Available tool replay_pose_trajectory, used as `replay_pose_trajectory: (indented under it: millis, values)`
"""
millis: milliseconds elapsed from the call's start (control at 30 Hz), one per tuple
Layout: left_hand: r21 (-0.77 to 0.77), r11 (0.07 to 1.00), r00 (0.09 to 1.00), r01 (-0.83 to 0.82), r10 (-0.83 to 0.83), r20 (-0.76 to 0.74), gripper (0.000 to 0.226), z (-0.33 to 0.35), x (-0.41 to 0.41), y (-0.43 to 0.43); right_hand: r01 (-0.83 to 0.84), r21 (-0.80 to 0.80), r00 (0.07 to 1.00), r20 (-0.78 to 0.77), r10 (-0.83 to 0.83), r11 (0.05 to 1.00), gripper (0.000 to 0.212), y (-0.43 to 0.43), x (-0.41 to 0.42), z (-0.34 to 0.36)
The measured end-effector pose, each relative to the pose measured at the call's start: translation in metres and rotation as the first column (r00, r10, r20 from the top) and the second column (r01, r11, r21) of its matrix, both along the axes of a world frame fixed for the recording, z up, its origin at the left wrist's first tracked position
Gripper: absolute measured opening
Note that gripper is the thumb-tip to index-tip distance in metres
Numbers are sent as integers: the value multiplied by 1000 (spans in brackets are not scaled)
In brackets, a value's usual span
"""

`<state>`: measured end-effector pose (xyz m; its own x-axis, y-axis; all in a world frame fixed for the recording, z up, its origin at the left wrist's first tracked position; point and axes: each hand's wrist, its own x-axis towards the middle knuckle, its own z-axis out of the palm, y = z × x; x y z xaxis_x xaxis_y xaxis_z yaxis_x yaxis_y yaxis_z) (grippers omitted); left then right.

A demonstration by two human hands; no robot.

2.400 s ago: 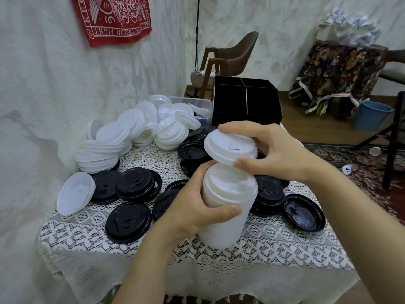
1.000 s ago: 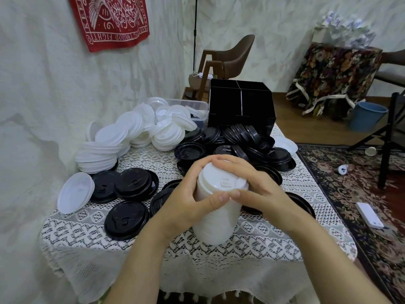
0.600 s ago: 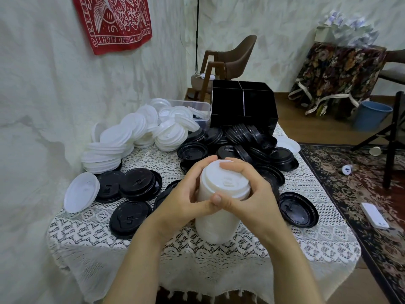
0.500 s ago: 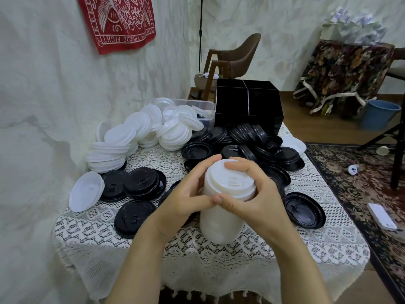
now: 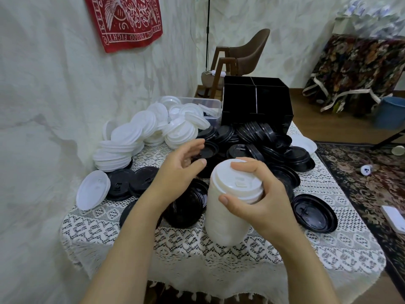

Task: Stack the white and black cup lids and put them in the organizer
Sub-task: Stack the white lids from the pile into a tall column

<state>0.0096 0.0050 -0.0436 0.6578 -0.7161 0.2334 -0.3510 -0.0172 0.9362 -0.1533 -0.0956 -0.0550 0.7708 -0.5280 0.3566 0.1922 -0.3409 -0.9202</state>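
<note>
On the lace-covered table (image 5: 328, 249), her right hand (image 5: 260, 200) grasps the white lid stack (image 5: 228, 218); the left hand (image 5: 182, 170) hovers released beside it.

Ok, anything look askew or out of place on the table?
Yes. A row of black lids lies slumped on edge in front of the organizer, and one white lid sits tilted near the left edge of the table.

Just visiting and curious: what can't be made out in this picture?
Head view:
- Organizer interior: too dark to tell contents.
- White lid stack count: too fine, partly covered by right hand.
- Black lids beneath left hand: partly covered.
- Clear tub contents: screened by loose white lids.
</note>
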Motion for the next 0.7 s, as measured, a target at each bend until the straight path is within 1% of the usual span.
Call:
replay_pose_trajectory:
  millis: [100,200,267,333,433,500,600,700]
  values:
    - [95,991,988,-98,85,132,47,-1,24,-10,-6,6,1000,-10,6,1000,51,0,0,1]
    - [202,958,945,-204,139,296,62,-3,52,-19,-9,12,1000,-12,9,1000,51,1,-1,2]
    - [253,933,914,-257,150,376,70,-4,69,-24,-10,13,1000,-12,11,1000,50,1,-1,2]
    - [330,894,892,-304,145,429,79,-8,85,-28,-8,9,1000,-15,8,1000,50,1,-1,3]
    - [436,841,896,-321,121,427,85,-10,99,-32,-4,3,1000,-14,4,1000,50,0,-1,3]
    - [455,828,894,-327,116,433,79,-10,101,-33,-5,2,1000,-10,5,1000,50,0,-1,2]
    - [444,820,879,-362,142,454,62,-11,101,-35,4,-5,1000,6,-4,1000,50,0,0,2]
    - [412,843,897,-346,170,407,47,-12,101,-36,12,-9,1000,6,-12,1000,50,0,1,1]
